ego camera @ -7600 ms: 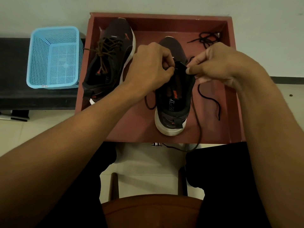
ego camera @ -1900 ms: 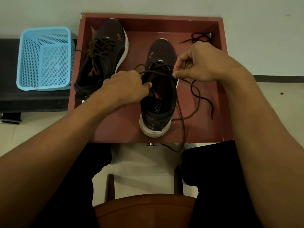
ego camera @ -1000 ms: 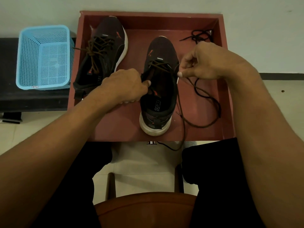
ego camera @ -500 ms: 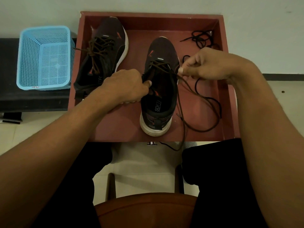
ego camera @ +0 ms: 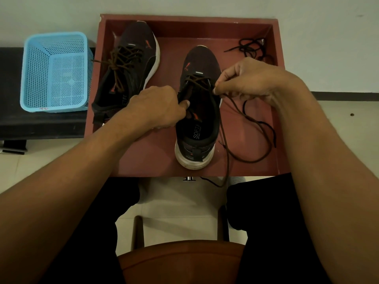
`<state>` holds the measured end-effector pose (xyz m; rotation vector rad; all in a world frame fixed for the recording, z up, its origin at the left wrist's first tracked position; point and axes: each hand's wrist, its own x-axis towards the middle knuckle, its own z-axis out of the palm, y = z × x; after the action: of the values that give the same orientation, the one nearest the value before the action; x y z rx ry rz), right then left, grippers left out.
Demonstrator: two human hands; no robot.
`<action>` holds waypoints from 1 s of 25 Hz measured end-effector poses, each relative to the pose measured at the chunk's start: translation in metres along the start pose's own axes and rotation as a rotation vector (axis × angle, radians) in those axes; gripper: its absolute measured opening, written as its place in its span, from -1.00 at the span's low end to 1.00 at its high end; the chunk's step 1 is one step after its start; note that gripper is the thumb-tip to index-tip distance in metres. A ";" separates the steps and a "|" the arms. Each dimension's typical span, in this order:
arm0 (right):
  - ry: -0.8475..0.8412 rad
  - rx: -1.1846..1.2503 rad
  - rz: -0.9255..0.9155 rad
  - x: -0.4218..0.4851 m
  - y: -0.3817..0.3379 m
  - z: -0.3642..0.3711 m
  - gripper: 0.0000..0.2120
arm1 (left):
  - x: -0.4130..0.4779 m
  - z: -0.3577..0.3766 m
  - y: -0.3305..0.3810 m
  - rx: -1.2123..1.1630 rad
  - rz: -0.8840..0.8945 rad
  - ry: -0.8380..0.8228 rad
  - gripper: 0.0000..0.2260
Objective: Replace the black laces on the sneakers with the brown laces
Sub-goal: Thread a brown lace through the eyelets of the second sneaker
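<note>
Two dark sneakers stand in a red-brown tray (ego camera: 274, 99). The left sneaker (ego camera: 131, 64) carries a tied brown lace. The right sneaker (ego camera: 198, 111) has a brown lace (ego camera: 225, 144) crossed through its front eyelets, with both loose ends trailing to the right and over the tray's front edge. My left hand (ego camera: 158, 107) grips the sneaker's left collar, thumb inside the opening. At the right eyelets my right hand (ego camera: 248, 80) pinches the brown lace. Black laces (ego camera: 249, 48) lie bunched in the tray's far right corner, and another black lace (ego camera: 264, 124) lies at the right.
A light blue mesh basket (ego camera: 55, 72) stands on a black bench (ego camera: 12, 124) left of the tray. A wall rises behind the tray. My knees in black trousers and a brown chair seat (ego camera: 180, 261) lie below the tray's front edge.
My right hand has drawn the brown lace tighter through the right eyelets and shifted slightly right and down. The loose loop in the tray has shrunk. My left hand stays on the collar.
</note>
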<state>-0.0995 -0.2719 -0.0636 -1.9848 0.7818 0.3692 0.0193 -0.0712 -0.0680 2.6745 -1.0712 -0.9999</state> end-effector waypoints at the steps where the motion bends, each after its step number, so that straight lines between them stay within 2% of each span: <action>1: -0.007 0.050 0.011 0.001 0.000 0.001 -0.92 | 0.000 0.000 0.000 0.005 -0.001 0.001 -0.54; 4: -0.024 0.168 0.037 0.000 0.000 -0.002 -0.89 | -0.001 0.000 0.000 0.019 -0.007 0.001 -0.55; 7: -0.024 0.135 0.055 0.002 -0.004 0.003 -0.85 | -0.002 -0.001 0.001 0.025 -0.002 0.008 -0.55; 14: 0.084 0.207 0.093 0.001 -0.016 0.012 -0.77 | -0.007 -0.003 0.005 0.052 -0.018 0.011 -0.55; 17: 0.239 0.318 0.007 -0.003 -0.015 0.002 -0.75 | -0.009 -0.004 0.006 0.051 -0.017 0.014 -0.55; 20: 0.392 0.424 -0.188 -0.011 -0.019 -0.010 -0.71 | -0.010 -0.005 0.009 0.068 -0.021 0.025 -0.54; 23: 0.414 0.410 -0.394 -0.018 -0.026 -0.009 -0.69 | -0.009 -0.007 0.006 0.120 -0.040 0.073 -0.45; 25: 0.376 0.320 -0.467 -0.019 -0.031 -0.003 -0.72 | -0.007 -0.011 -0.001 0.093 0.000 0.229 -0.32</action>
<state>-0.0934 -0.2560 -0.0316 -1.8752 0.5353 -0.3911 0.0227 -0.0680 -0.0557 2.7762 -1.0944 -0.6378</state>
